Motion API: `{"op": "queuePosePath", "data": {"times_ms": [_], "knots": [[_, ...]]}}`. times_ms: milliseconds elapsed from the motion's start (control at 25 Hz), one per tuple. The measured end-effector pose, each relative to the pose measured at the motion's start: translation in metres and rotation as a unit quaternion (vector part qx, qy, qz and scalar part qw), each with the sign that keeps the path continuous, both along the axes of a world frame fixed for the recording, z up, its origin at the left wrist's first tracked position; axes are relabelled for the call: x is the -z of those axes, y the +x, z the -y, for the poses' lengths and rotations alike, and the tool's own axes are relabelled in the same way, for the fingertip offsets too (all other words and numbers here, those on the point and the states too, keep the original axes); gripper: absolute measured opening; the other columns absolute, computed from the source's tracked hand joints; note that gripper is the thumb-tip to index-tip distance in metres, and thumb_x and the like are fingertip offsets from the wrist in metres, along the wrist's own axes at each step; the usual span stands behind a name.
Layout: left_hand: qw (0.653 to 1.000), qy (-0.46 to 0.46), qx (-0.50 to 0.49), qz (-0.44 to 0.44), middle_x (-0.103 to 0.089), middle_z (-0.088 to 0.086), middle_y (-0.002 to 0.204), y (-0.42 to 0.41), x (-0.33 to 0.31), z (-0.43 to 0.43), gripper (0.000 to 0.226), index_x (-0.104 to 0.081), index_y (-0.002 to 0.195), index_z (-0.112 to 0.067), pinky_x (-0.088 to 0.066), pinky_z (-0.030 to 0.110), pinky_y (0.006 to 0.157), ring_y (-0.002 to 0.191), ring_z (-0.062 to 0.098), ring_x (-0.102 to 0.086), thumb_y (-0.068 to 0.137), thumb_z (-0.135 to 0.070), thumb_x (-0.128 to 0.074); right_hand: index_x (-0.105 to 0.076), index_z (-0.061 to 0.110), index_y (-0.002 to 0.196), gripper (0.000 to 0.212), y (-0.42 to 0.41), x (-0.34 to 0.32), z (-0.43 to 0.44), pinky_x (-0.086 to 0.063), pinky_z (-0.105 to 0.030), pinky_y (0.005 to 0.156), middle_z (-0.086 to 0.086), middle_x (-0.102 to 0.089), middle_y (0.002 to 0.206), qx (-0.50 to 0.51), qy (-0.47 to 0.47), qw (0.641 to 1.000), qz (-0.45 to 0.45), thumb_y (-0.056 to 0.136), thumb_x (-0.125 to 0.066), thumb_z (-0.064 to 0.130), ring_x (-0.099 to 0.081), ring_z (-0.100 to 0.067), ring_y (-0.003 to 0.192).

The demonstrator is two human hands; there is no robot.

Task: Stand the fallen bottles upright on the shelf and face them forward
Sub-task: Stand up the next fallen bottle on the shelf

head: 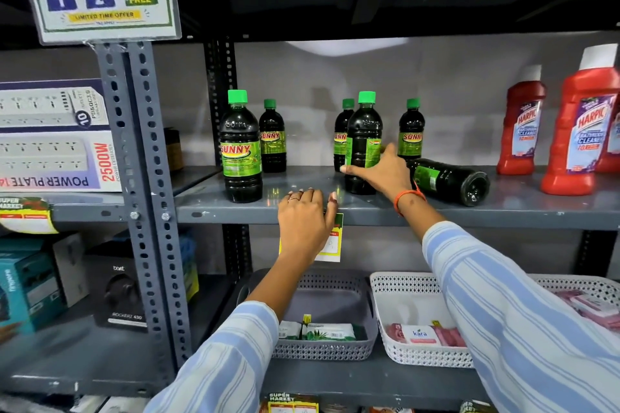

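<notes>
Right hand (379, 171): reaches onto the shelf (369, 207), fingers curled around the lower body of a front bottle (364, 144), thumb at its left side. This bottle stands upright, long axis vertical, green cap up; label turned to the right, not squarely forward.

Fallen bottle (448, 179): just right of the right hand, lying on its side on the shelf. Long axis roughly horizontal; base toward the front right, neck end hidden behind the hand.

Left hand (307, 218): holds nothing, fingers loosely together, draped over the shelf's front edge, fingertips resting on the shelf surface. It covers part of a price tag (335, 238).

Left front bottle (241, 147): upright, "SUNNY" label facing forward, well left of the gripped one.

Three smaller bottles upright at the back: one (272, 137) behind the left bottle, one (341, 134) partly hidden by the gripped bottle, one (411, 130) above the fallen bottle.

Red bottles (521, 124) stand at the far right.
</notes>
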State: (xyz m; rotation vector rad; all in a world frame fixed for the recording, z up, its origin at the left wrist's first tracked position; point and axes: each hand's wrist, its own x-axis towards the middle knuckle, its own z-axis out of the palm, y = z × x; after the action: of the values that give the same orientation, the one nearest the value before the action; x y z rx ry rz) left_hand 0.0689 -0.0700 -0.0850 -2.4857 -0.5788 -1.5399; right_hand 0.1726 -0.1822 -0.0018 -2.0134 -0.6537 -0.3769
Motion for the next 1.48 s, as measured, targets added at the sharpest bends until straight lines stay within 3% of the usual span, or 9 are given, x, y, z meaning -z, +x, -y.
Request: {"op": "queuePosePath", "data": {"times_ms": [280, 480, 760, 880, 960, 1080, 1200, 1400, 1480], "knots": [[1.0, -0.002, 0.0, 0.006, -0.067, 0.009, 0.065, 0.001, 0.0, 0.0, 0.051, -0.063, 0.069, -0.01, -0.045, 0.036, 0.065, 0.062, 0.029, -0.062, 0.094, -0.039, -0.029, -0.065, 0.013, 0.109, 0.053, 0.01, 0.004, -0.008, -0.053, -0.033, 0.089, -0.009, -0.072, 0.108, -0.059, 0.017, 0.996, -0.07, 0.066, -0.078, 0.039, -0.066, -0.026, 0.102], [1.0, -0.002, 0.0, 0.007, -0.067, 0.008, 0.065, 0.002, 0.0, 0.0, 0.049, -0.062, 0.069, -0.01, -0.044, 0.035, 0.063, 0.062, 0.029, -0.062, 0.094, -0.039, -0.031, -0.064, 0.023, 0.109, 0.109, 0.084, 0.033, -0.035, -0.056, -0.037, 0.09, -0.003, -0.069, 0.107, -0.058, -0.02, 0.996, -0.067, 0.02, -0.071, 0.087, -0.065, -0.02, 0.101], [1.0, 0.001, 0.003, 0.013, -0.067, 0.008, 0.065, 0.001, -0.001, 0.0, 0.049, -0.062, 0.069, -0.011, -0.045, 0.034, 0.063, 0.063, 0.028, -0.062, 0.094, -0.039, -0.031, -0.066, 0.015, 0.11, 0.052, 0.022, 0.008, -0.016, -0.051, -0.04, 0.098, -0.009, -0.071, 0.108, -0.12, -0.01, 0.989, -0.09, 0.064, -0.077, 0.037, -0.065, -0.024, 0.106], [1.0, 0.0, 0.002, 0.015, -0.068, 0.008, 0.067, 0.003, 0.001, -0.001, 0.049, -0.063, 0.069, -0.01, -0.046, 0.035, 0.065, 0.065, 0.029, -0.063, 0.093, -0.039, -0.031, -0.063, 0.022, 0.111, 0.089, 0.043, 0.017, -0.024, -0.052, -0.04, 0.098, -0.006, -0.067, 0.112, -0.1, -0.004, 0.992, -0.081, 0.04, -0.08, 0.071, -0.061, -0.022, 0.109], [1.0, 0.003, 0.003, 0.02, -0.068, 0.008, 0.067, 0.004, 0.003, -0.002, 0.049, -0.063, 0.069, -0.01, -0.046, 0.035, 0.067, 0.065, 0.029, -0.063, 0.094, -0.038, -0.032, -0.058, 0.015, 0.116, 0.092, 0.036, 0.014, -0.02, -0.052, -0.038, 0.097, -0.003, -0.065, 0.112, -0.102, 0.009, 0.992, -0.074, 0.042, -0.085, 0.062, -0.062, -0.02, 0.105], [1.0, 0.003, 0.002, 0.021, -0.068, 0.007, 0.067, 0.005, 0.002, -0.003, 0.048, -0.064, 0.068, -0.01, -0.046, 0.035, 0.069, 0.066, 0.029, -0.063, 0.094, -0.038, -0.033, -0.057, 0.012, 0.112, 0.052, 0.017, 0.008, -0.015, -0.049, -0.037, 0.1, -0.004, -0.065, 0.107, -0.126, 0.018, 0.987, -0.092, 0.068, -0.081, 0.025, -0.061, -0.021, 0.105], [1.0, -0.003, 0.004, 0.012, -0.07, 0.008, 0.071, 0.005, 0.002, -0.003, 0.051, -0.066, 0.07, -0.009, -0.046, 0.035, 0.07, 0.069, 0.028, -0.065, 0.094, -0.038, -0.032, -0.059, 0.024, 0.08, 0.014, 0.013, 0.006, -0.017, -0.049, -0.038, 0.1, -0.008, -0.068, 0.098, -0.158, 0.029, 0.983, -0.086, 0.078, -0.07, 0.015, -0.064, -0.024, 0.101], [1.0, -0.013, 0.005, 0.006, -0.072, 0.008, 0.075, 0.005, 0.002, -0.003, 0.053, -0.068, 0.072, -0.009, -0.047, 0.036, 0.073, 0.073, 0.028, -0.066, 0.094, -0.04, -0.029, -0.051, 0.008, 0.121, 0.065, 0.023, 0.01, -0.016, -0.048, -0.03, 0.095, -0.007, -0.064, 0.114, -0.179, 0.088, 0.975, -0.098, 0.067, -0.085, 0.02, -0.061, -0.02, 0.105], [1.0, -0.013, 0.006, 0.006, -0.072, 0.008, 0.077, 0.005, 0.003, -0.004, 0.052, -0.068, 0.074, -0.01, -0.046, 0.036, 0.075, 0.074, 0.028, -0.066, 0.094, -0.04, -0.03, -0.052, 0.004, 0.124, 0.062, 0.023, 0.011, -0.016, -0.048, -0.028, 0.089, -0.009, -0.064, 0.113, -0.177, 0.081, 0.976, -0.1, 0.071, -0.081, 0.014, -0.06, -0.02, 0.102]]}}
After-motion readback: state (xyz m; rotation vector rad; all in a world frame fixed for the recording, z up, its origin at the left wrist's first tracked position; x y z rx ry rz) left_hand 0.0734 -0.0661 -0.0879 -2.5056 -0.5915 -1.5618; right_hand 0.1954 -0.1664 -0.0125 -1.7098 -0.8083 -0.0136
